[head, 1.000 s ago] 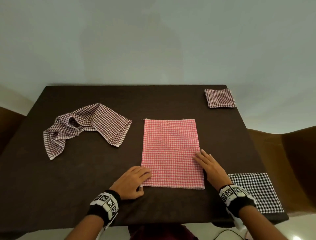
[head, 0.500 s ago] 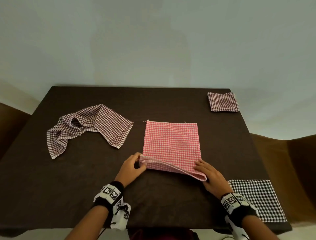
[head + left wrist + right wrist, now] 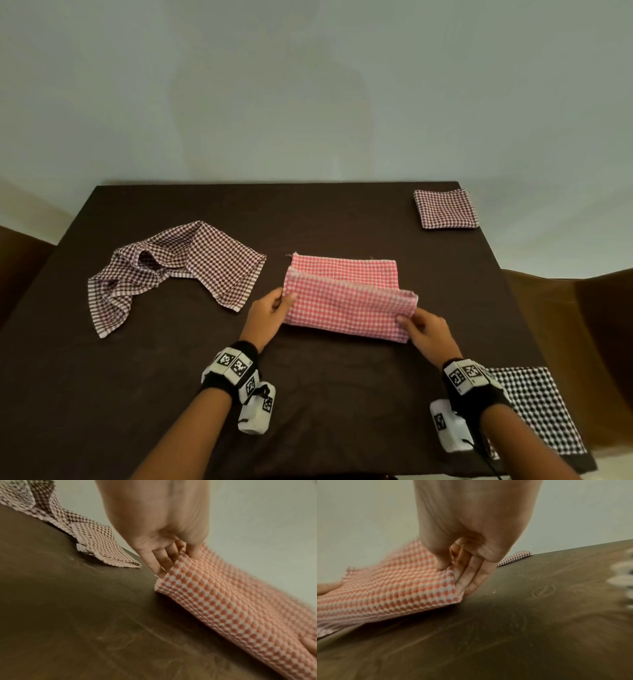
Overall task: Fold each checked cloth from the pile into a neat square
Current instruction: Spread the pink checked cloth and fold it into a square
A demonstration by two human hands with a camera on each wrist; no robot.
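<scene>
Left hand (image 3: pixel 266 312) pinches the near left corner of the pink checked cloth (image 3: pixel 346 301), thumb on top, fingers (image 3: pixel 159 559) under the edge, seen close in the left wrist view. Right hand (image 3: pixel 430 332) pinches the near right corner the same way, thumb over, fingers (image 3: pixel 471 577) behind the fabric. Both corners are lifted off the desk (image 3: pixel 171 377); the near half of the cloth is raised and curling toward the far half, which lies flat at centre frame. Fold not closed yet, far edge visible above the lifted flap.

Both wrists wear black bands with white marker tags and a small white box hanging below.

Left of the pink cloth, middle left of the head view, a brown checked cloth (image 3: pixel 171 270) lies crumpled and unfolded, its near corner just beside the left hand but apart from it. Upper right corner of the desk: a small brown checked square (image 3: pixel 444 209), folded. Lower right corner of the desk: a black checked square (image 3: pixel 537 407), folded, partly under the right wrist in the head view. Desk top is dark brown. Pale wall behind it.
</scene>
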